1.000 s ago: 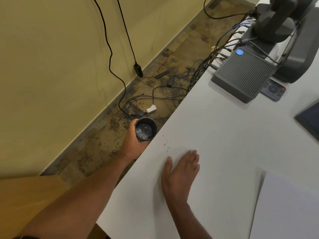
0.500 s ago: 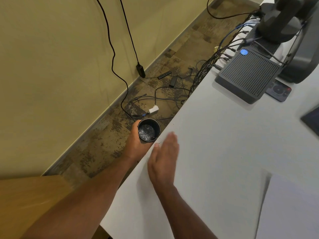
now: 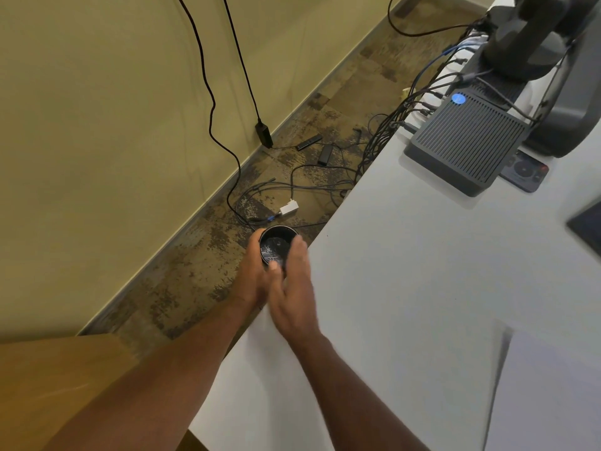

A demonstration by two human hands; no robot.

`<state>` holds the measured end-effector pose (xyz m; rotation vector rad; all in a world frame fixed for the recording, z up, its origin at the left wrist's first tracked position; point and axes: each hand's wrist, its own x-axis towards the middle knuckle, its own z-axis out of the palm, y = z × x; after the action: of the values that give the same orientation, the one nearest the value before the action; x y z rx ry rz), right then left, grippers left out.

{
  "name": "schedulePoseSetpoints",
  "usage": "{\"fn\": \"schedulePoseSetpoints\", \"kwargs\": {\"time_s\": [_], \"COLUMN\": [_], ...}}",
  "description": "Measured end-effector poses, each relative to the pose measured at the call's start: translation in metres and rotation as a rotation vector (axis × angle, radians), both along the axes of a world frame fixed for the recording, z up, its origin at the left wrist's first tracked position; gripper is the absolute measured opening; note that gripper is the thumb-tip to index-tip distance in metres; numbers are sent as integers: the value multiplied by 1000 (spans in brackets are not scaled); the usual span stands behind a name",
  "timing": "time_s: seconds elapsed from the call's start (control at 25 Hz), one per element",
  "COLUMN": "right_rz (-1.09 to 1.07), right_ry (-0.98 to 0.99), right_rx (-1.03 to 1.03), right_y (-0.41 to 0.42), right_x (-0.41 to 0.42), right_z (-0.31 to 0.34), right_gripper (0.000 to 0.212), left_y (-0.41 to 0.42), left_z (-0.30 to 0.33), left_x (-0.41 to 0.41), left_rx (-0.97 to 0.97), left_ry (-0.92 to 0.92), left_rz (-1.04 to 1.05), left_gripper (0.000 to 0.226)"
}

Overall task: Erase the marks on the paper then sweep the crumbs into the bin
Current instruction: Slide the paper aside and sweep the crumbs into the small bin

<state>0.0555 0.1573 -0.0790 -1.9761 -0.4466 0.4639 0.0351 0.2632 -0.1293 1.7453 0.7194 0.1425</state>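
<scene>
1. The left hand (image 3: 252, 275) is wrapping its grip around a small black bin (image 3: 277, 247), holding it just off the white worktop (image 3: 406, 271) edge, over the floor.
2. The right hand (image 3: 292, 294) is lying flat, fingers spread and holding nothing, its fingertips at the bin's rim.
3. A grey vented box (image 3: 465, 141) and tangled cables (image 3: 309, 187) are sitting well beyond.
4. The paper (image 3: 546, 392) is running off the lower right; motion blur is hiding any crumbs.

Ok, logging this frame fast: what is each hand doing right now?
Left hand: closed around the small round black bin, held below the table edge.
Right hand: open, flat, empty, at the bin's rim.
</scene>
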Motion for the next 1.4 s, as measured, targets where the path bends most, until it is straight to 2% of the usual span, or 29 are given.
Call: {"fn": "schedulePoseSetpoints", "kwargs": {"time_s": [0.08, 0.2, 0.32, 0.44, 0.6, 0.72, 0.8, 0.84, 0.92, 1.0, 1.08, 1.2, 1.28, 1.36, 1.4], "right_rz": [-217, -494, -532, -523, -286, 0, 227, 260, 104, -41, 54, 368, 416, 132, -67], "right_ry": [-28, -171, -217, -228, -238, -326, -336, -327, -302, -273, -319, -334, -249, -261, -276], "right_rx": [-45, -353, -600, -685, -642, -509, -363, -285, -272, -454, -554, -350, -191, -172, -277], "right_y": [-44, -144, -213, -209, -127, -61, -45, -45, -48, -51, -43, -20, -19, -32, -43], "right_x": [10, 45, 82, 90, 73, 47, 39, 43, 61, 80, 75, 43, 34, 40, 44], "right_z": [-6, -28, -34, -36, -41, -34, -24, -20, -22, -27, -29, -20, -14, -15, -19], "right_gripper": [62, 73, 74, 72, 71, 65, 58, 56, 56, 59, 60, 57, 53, 53, 56], "left_y": [4, 6, 4, 4, 1, 0, 1, 2, 3, 3, 3, 0, 0, 1, 1], "left_z": [-8, -13, -13, -15, -12, -10, -10, -10, -11, -12, -12, -9, -7, -7, -9], "left_x": [-1, -1, 0, 0, 0, 0, 0, -1, -2, -1, 0, -1, -1, -2, -2], "left_rx": [99, 169, 177, 174, 177, 170, 184, 187, 172, 174, 176, 145, 108, 134, 154], "left_ry": [9, -4, -28, -37, -41, -45, -44, -43, -37, -28, -23, -23, -23, -18, -14], "left_rz": [-26, -49, -40, -30, -22, -7, -19, -26, -22, -20, -17, -41, -44, -14, -6], "left_gripper": [95, 97, 97, 96, 96, 94, 93, 93, 96, 98, 96, 87, 85, 89, 92]}}
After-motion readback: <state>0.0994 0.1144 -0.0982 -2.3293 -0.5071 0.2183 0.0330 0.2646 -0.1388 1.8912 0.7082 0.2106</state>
